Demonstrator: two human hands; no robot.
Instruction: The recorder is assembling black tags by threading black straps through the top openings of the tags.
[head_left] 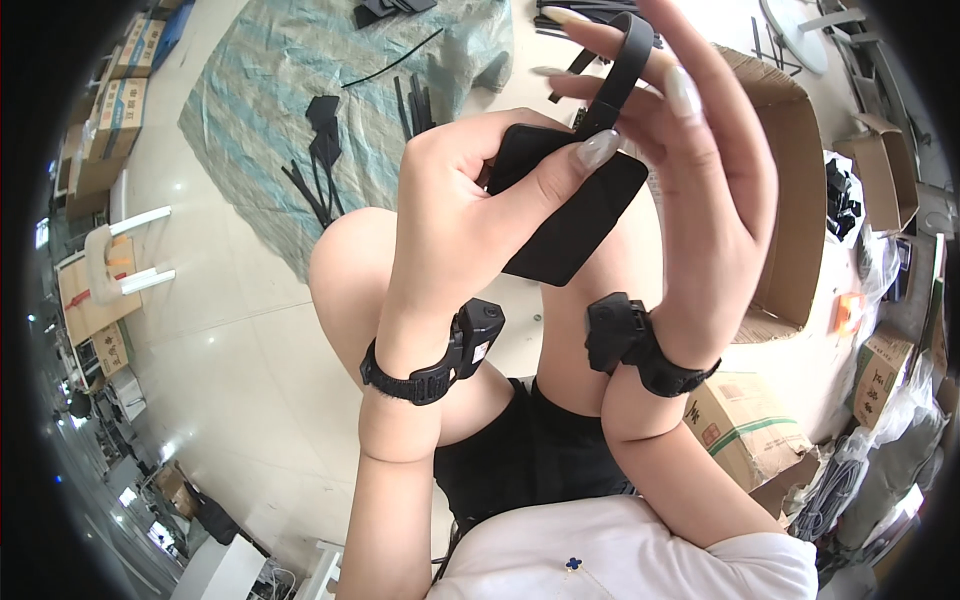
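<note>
A flat black luggage tag (580, 225) with rounded corners is held up in front of my knees. My left hand (470, 200) is closed on it, thumb pressed over its top edge and fingers behind. From that edge rises a narrow black strap (628, 62), bent into a loop, with a small buckle near its base. My right hand (705, 150) is curled about the strap, some fingers passing behind it; the exact grip is partly hidden. Each wrist wears a black band with a small black device, the left one (480, 335) and the right one (615, 330).
A green-and-white striped sheet (260, 130) covers the floor ahead, with black tags (325, 125) and several loose straps (412, 105) on it. An open carton (795, 200) stands at the right, a closed carton (750, 425) nearer me. Boxes (120, 115) line the left.
</note>
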